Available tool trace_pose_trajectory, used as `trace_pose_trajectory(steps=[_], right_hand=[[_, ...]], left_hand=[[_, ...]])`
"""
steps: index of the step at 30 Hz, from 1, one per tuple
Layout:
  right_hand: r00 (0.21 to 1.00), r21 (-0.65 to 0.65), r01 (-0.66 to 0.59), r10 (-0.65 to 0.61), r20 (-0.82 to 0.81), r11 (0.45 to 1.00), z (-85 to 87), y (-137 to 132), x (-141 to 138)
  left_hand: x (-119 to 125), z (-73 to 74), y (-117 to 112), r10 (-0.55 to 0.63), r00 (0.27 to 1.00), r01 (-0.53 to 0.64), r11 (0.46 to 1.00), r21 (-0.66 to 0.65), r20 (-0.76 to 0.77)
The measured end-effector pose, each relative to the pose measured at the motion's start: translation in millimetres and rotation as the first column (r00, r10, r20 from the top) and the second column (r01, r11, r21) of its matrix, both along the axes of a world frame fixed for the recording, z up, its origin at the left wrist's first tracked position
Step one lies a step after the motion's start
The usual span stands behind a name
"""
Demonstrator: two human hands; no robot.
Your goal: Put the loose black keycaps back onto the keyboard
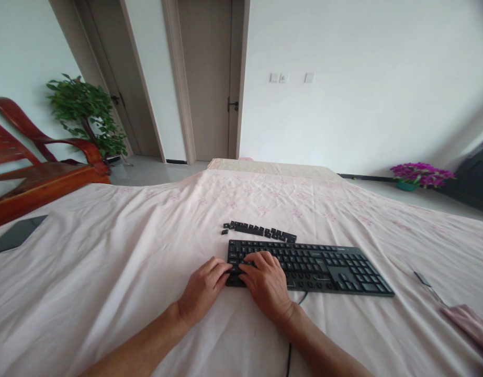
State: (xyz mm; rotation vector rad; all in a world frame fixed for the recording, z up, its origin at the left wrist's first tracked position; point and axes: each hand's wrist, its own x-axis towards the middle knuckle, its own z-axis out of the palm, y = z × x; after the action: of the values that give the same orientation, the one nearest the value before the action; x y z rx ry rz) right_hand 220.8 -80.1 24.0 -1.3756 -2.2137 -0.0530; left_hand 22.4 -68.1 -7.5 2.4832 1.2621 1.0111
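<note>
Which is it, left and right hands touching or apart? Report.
Apart: the head view shows the dark keyboard between the left hand and right hand.

Both hands (268,285) are bare, and so are the wrists (181,313) and visible forearms (143,341)

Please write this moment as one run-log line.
left hand: at left end of keyboard | right hand: on keyboard, beside left hand | loose keycaps: on cloth
</note>
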Motion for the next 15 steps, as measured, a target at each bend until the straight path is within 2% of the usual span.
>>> trace_pose_trajectory(steps=[15], right_hand=[[0.997,-0.008,-0.065,0.064,-0.053,0.998,-9.7,10.0,-1.5]], left_hand=[[-0.1,-3.7,10.3,0.012,0.98,0.028,0.98,-0.199,0.199]])
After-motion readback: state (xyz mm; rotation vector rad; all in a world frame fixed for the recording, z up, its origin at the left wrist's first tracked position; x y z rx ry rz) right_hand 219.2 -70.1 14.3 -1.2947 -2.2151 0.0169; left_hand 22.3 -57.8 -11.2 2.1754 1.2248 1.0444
